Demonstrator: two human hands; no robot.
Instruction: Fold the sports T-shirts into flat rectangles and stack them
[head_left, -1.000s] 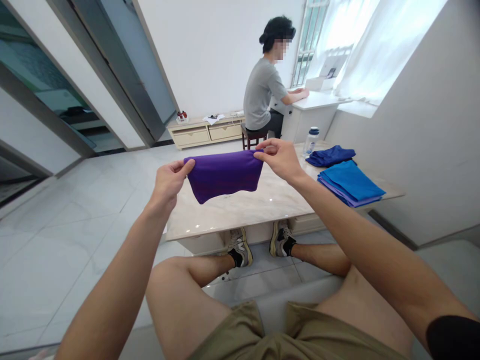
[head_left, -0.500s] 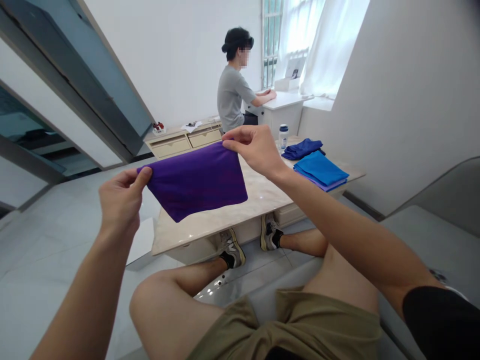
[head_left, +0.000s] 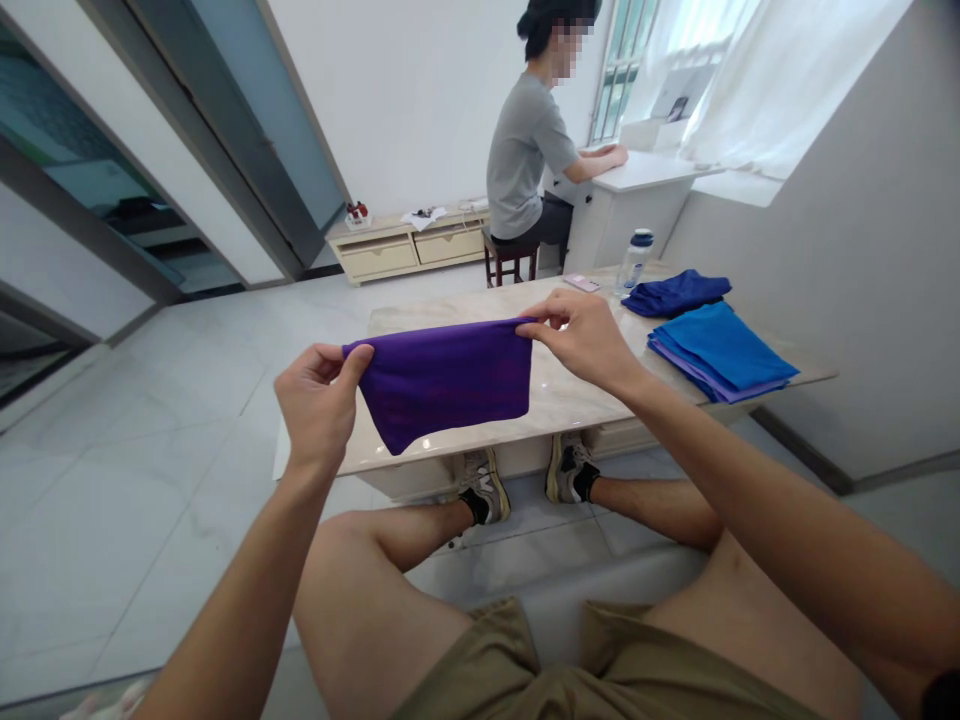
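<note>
The left grip point(head_left: 319, 405) pinches the upper left corner of a purple cloth point(head_left: 450, 385) between thumb and fingers, and the right grip point(head_left: 581, 335) pinches its upper right corner the same way. Between them the cloth hangs in the air over the pale marbled surface point(head_left: 570, 405), its top edge drawn nearly straight and its lower left corner dipping to a point. Beyond the right grip, a phone point(head_left: 581, 283) lies near a clear bottle point(head_left: 635, 265) with a blue cap, which stands just beside a crumpled dark blue cloth point(head_left: 675, 293). Nearer, a stack of folded cloths point(head_left: 724, 345), bright blue over lilac, lies at the surface's right end. Farther off, a person point(head_left: 521, 150) in a gray shirt sits on a dark stool point(head_left: 514, 262), with a low cream cabinet point(head_left: 412, 248) along the wall.
</note>
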